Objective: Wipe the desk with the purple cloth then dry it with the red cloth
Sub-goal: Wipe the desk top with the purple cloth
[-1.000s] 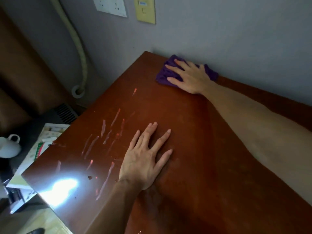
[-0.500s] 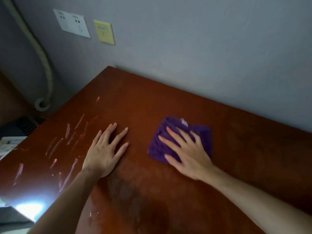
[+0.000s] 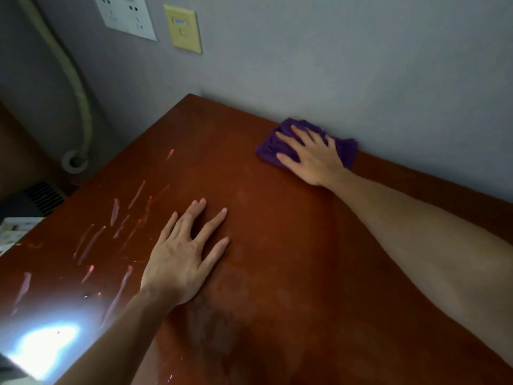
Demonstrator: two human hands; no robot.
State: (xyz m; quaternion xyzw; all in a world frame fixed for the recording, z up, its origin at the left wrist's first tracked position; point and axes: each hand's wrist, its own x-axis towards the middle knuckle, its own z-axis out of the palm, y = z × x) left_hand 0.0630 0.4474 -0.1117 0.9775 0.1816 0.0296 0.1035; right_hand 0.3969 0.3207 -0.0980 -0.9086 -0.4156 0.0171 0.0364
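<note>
The purple cloth (image 3: 345, 151) lies bunched on the reddish-brown desk (image 3: 277, 218), at its far edge against the grey wall. My right hand (image 3: 313, 157) presses flat on the cloth with fingers spread, arm stretched out across the desk. My left hand (image 3: 184, 254) rests palm-down on the bare desk nearer to me, fingers apart, holding nothing. Pale wet streaks (image 3: 116, 226) mark the desk to the left of that hand. No red cloth is in view.
The wall carries a white socket plate (image 3: 126, 16) and a yellow switch plate (image 3: 183, 30). A pale hose (image 3: 75, 87) hangs down left of the desk. A bright glare (image 3: 47, 345) sits on the desk's near left corner. Papers (image 3: 14, 232) lie below the left edge.
My right hand has pushed the purple cloth from the middle of the desk back out to the far edge by the wall. My left hand stayed flat in place.
</note>
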